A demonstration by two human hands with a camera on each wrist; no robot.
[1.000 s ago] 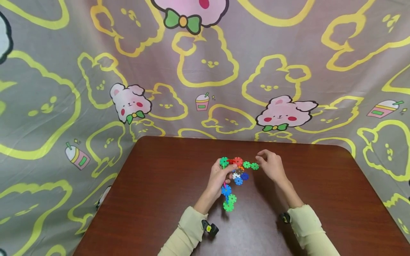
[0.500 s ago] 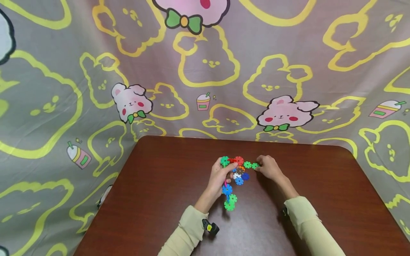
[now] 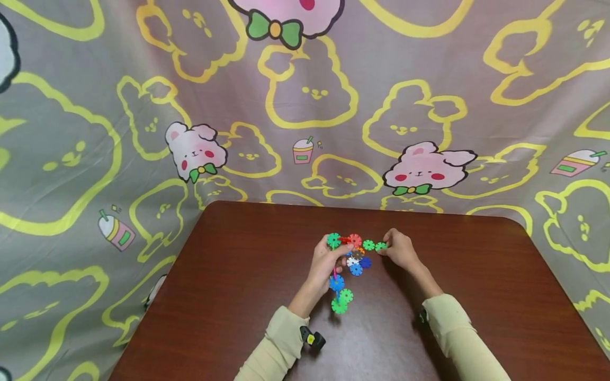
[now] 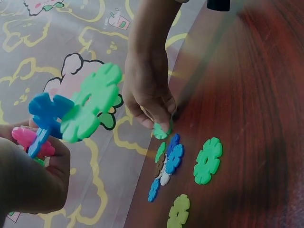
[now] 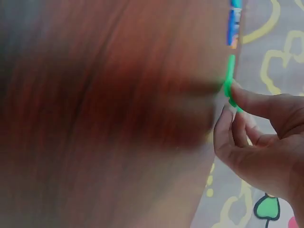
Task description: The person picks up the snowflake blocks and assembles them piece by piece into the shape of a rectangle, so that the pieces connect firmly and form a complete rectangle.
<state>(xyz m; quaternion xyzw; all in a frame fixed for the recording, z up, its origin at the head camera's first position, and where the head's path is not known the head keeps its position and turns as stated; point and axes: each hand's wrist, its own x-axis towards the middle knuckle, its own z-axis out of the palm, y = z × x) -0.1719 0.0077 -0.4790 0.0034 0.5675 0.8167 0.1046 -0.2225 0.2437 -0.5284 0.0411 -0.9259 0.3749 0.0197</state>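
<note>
My left hand grips a joined chain of notched plastic discs, with red discs at its upper end. From its lower end hang a blue disc and a green disc. My right hand pinches a small green disc between thumb and fingers at the right of the group. Another small green disc sits beside it; the right wrist view shows green plastic extending from the fingertips. A pink disc shows by my left fingers in the left wrist view.
A small cluster of discs, among them a light blue disc and a dark blue disc, lies on the brown table. Loose green and yellow-green discs lie near it. A patterned cloth hangs behind the table.
My right hand has moved left and down from just beside the small green discs and now pinches the right-hand one. My left hand keeps its grip on the chain, almost unmoved.
</note>
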